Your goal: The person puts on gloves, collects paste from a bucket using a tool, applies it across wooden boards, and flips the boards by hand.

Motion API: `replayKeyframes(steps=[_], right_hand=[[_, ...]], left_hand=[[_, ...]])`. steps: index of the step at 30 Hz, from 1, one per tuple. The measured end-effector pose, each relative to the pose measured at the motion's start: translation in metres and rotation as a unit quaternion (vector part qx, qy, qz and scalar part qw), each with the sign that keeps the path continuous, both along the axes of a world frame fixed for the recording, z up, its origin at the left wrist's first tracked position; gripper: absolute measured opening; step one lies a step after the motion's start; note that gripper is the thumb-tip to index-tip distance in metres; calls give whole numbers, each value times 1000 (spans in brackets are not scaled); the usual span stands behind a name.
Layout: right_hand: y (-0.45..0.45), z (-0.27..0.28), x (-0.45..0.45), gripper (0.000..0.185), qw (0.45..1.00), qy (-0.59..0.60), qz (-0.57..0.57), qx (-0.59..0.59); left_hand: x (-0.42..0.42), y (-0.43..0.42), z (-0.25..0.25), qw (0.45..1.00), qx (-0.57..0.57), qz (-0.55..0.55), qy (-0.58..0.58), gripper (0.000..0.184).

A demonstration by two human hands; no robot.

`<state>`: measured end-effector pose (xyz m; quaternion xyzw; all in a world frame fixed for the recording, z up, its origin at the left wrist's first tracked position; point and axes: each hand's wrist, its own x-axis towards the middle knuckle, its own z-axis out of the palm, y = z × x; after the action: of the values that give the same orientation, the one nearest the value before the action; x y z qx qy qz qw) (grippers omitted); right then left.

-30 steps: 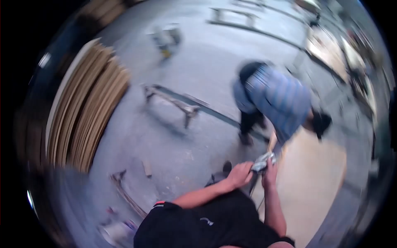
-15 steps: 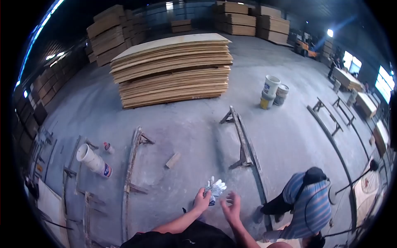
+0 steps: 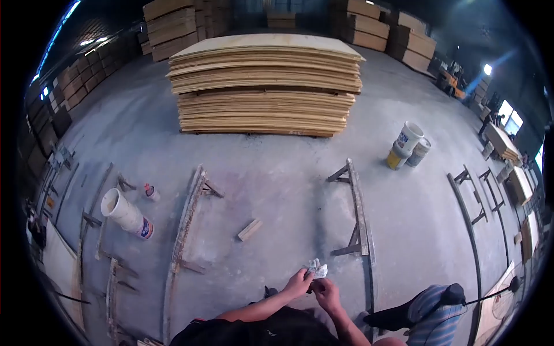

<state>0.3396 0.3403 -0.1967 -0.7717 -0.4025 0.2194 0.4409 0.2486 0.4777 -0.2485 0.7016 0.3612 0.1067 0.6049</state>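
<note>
My left hand (image 3: 299, 282) is closed on a pair of white-and-grey gloves (image 3: 316, 269), whose pale fingers stick up above it. Close against it on the right, my right hand (image 3: 326, 294) has its fingers pressed together at the lower, dark edge of the gloves. Both hands are low in the view, in front of my dark shirt. Just what the right fingertips pinch is partly hidden.
A tall stack of plywood sheets (image 3: 265, 86) stands ahead. Wooden trestles stand left (image 3: 186, 225) and right (image 3: 356, 210), with a wood block (image 3: 250, 229) between. Buckets (image 3: 410, 138) stand beyond. A bent-over person in a striped shirt (image 3: 435, 317) is at lower right.
The view has swung from the right toward the plywood stack. My right hand, apart from the gloves half a second ago, has come back to them. The co-worker now appears lower in view.
</note>
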Motion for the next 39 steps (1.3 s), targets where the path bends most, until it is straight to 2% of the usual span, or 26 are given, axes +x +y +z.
replayKeyframes(steps=[3,4,6,9,10,12,13,14,15,18,19,21,23,24,25,26,27,28,29,30,32,33,36,37,39], right_hand=[[59,-20,29,17,993,98,-43,-41],[79,-14,40,18,993,100,-53,-28],[121,-6,66,20,994,51,-80,-63],[174,-29,132,21,991,-18,-119,-58],[189,-34,158,22,991,-24,-122,-49],[220,-42,211,26,989,35,-132,-59],[239,-28,239,28,986,51,-116,-109],[254,-33,263,30,987,83,-128,-52],[270,-35,293,30,987,95,-116,-51],[317,10,368,29,980,166,-93,-51],[338,31,389,26,975,196,-103,13],[374,33,447,24,964,244,-86,64],[412,33,494,22,941,312,-59,118],[431,40,519,19,918,372,-49,130],[449,45,538,18,870,464,-65,153],[467,49,556,18,813,548,-84,178],[483,57,578,19,781,594,-84,175],[500,60,598,21,768,612,-89,167],[515,50,618,22,754,628,-79,178],[529,37,638,24,740,641,-72,192],[552,9,679,25,745,623,-81,224],[569,10,696,26,748,613,-89,239],[622,31,747,29,809,532,-155,198],[635,33,764,38,817,519,-158,196],[661,55,790,41,879,429,-159,137]], left_hand=[[29,58,-8,999,-19,8,31,48],[39,79,-1,999,-9,2,37,51],[62,127,15,991,1,-58,119,60],[108,191,10,958,136,-122,223,79],[127,209,16,938,130,-161,278,76],[171,244,26,912,121,-195,338,76],[189,255,25,912,110,-202,339,76],[213,267,23,914,104,-205,334,77],[244,283,27,917,103,-205,326,78],[316,318,55,906,88,-228,345,77],[340,333,62,903,51,-241,353,77],[373,369,14,912,98,-287,274,76],[409,402,26,919,48,-288,266,74],[429,423,15,934,-54,-253,248,68],[443,438,5,963,-131,-199,124,68],[459,452,-5,970,-199,-139,-4,69],[480,466,-6,945,-318,-47,-59,68],[505,480,2,896,-427,43,-114,68],[529,500,10,831,-516,55,-199,61],[554,521,16,827,-524,76,-192,59],[606,563,17,815,-540,110,-176,57],[632,588,11,817,-532,94,-202,42],[707,671,10,870,-458,83,-162,39],[728,693,14,883,-439,70,-149,35],[769,737,24,918,-377,31,-120,31]])
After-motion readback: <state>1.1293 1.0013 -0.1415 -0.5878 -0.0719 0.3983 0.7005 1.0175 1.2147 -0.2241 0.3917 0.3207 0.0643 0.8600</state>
